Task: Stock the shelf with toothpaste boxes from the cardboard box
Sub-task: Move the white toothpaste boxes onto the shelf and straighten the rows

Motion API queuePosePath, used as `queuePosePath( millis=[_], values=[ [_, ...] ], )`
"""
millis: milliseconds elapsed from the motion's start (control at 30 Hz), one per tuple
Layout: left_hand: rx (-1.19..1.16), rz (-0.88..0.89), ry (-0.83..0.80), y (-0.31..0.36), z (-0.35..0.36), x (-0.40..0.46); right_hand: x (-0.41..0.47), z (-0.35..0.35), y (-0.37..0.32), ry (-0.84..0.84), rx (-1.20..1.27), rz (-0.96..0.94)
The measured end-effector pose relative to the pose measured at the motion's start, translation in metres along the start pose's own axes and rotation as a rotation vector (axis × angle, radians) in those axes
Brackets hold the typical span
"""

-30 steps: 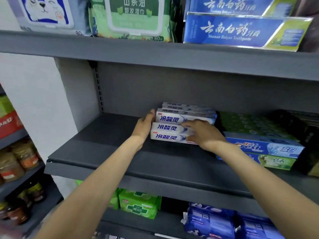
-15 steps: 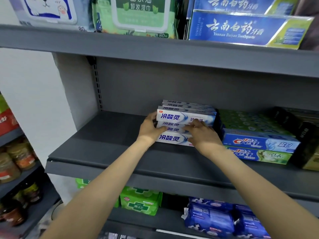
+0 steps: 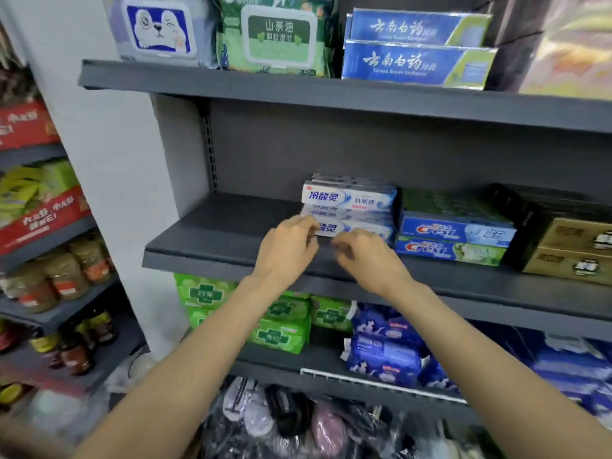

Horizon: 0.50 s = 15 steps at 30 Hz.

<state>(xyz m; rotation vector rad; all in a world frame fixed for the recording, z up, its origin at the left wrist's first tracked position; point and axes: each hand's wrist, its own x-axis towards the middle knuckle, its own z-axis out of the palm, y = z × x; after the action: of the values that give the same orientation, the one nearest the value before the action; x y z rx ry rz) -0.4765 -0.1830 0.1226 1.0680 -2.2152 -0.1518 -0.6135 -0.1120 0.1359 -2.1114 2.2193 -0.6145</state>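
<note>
The left hand (image 3: 287,252) sits just in front of the white toothpaste stack (image 3: 349,207), its loosely curled fingers at the stack's lower left corner and gripping nothing that shows. The right hand (image 3: 371,260) sits beside it, in front of the stack's bottom box, fingers also loosely bent and empty; whether either fingertip touches the carton is too blurred to tell. The stack stands on the grey shelf (image 3: 225,256), several boxes high, just left of the Crest boxes (image 3: 457,241). Bare shelf remains left of the stack, so stocking looks partly done. The cardboard box is out of view.
</note>
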Motion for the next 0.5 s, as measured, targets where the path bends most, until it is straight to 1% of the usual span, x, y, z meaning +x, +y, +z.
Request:
queuePosePath(
  millis=[133, 300, 400, 500],
  values=[
    [0.156, 0.037, -0.108, 0.006, -0.018, -0.079, -0.057, 0.022, -0.031, -0.051, 0.146, -0.019],
    [0.185, -0.12, -0.242, -0.02, -0.05, -0.178, -0.113, 0.059, -0.085, -0.187, 0.255, -0.04],
    [0.211, -0.181, -0.257, -0.05, -0.078, -0.222, -0.131, 0.082, -0.123, -0.264, 0.294, -0.105],
    [0.23, -0.277, -0.306, -0.087, -0.103, -0.266, -0.146, 0.114, -0.163, -0.331, 0.335, -0.11]
  ],
)
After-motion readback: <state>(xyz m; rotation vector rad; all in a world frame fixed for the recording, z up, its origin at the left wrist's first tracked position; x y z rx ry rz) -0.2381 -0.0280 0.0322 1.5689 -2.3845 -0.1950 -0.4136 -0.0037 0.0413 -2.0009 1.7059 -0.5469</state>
